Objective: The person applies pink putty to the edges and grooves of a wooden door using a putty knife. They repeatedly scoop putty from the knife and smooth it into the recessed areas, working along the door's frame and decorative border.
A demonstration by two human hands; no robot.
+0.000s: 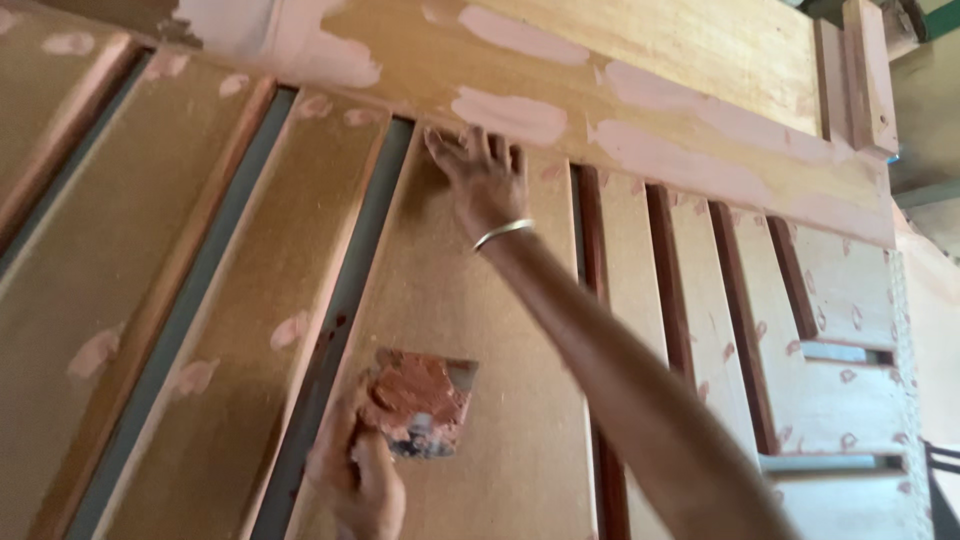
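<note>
Filler goes on best worked flat: right hand (487, 178), fingers spread and holding nothing, presses the far panel (470, 330); left hand (352, 470) grips the loaded putty knife (422, 402).

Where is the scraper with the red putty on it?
In the head view, the putty scraper sits low and centre, held in the left hand against a wooden door panel.

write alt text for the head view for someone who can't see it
A person's right hand, a metal bangle on the wrist, presses against a slatted wooden door panel dotted with pinkish filler patches. Their left hand holds a putty knife loaded with reddish filler lower down.
</note>
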